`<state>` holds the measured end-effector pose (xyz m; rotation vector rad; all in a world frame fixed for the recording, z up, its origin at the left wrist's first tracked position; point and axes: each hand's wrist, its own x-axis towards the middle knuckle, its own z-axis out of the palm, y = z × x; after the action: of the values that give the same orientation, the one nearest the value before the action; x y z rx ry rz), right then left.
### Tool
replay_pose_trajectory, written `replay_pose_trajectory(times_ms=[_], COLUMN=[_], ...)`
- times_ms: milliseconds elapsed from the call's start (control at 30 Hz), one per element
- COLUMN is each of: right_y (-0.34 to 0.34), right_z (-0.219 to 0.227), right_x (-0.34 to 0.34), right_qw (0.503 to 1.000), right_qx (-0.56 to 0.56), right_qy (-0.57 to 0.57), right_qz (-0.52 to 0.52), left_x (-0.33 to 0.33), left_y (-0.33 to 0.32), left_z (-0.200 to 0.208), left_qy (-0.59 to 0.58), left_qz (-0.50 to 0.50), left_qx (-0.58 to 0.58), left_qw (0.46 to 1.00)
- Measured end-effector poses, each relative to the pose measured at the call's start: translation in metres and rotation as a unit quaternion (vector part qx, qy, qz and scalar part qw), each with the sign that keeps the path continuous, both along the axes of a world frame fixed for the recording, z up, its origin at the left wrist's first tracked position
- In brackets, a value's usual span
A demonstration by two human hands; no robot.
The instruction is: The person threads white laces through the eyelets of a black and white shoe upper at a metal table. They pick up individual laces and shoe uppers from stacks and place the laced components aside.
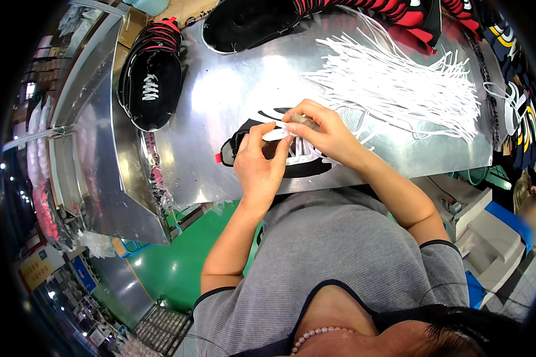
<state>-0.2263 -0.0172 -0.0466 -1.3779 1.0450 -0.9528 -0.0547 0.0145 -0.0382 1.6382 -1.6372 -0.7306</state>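
Note:
A black and white shoe upper (pixel 307 170) with a small red tab lies on the metal table at my front edge. White lace strands cross its opening. Over its heel side is my left hand (pixel 256 165), thumb and forefinger closed on the upper's white edge. From the other side my right hand (pixel 330 135) reaches in, its fingers wrapped round a short brownish handle (pixel 304 121); the working end is hidden by the fingers. Both sets of fingertips almost meet over the lace holes. To the right and beyond lies a large bundle of white shoelaces (pixel 399 89).
The metal table (pixel 214 143) has a raised side panel (pixel 104 154) on the left. A black upper with white lacing (pixel 152 86) lies at the far left. Stacked black and red uppers (pixel 253 22) line the far edge. More uppers (pixel 521 119) sit at the right.

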Motion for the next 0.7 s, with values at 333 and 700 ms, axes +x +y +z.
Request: replay_pose_trajectory(times_ms=[333,700], right_y=[0.028,0.014], right_z=[0.021,-0.005], right_x=[-0.013,0.039], right_qw=[0.977,0.897], right_qx=[-0.098,-0.227], right_qy=[0.189,0.379], right_qz=[0.006,-0.004], left_x=[0.003,-0.005], left_y=[0.003,0.004], left_z=[-0.002,-0.004], left_qy=[0.007,-0.123], left_qz=[0.008,-0.099], left_qx=[0.002,-0.155], left_qw=[1.0,0.975])
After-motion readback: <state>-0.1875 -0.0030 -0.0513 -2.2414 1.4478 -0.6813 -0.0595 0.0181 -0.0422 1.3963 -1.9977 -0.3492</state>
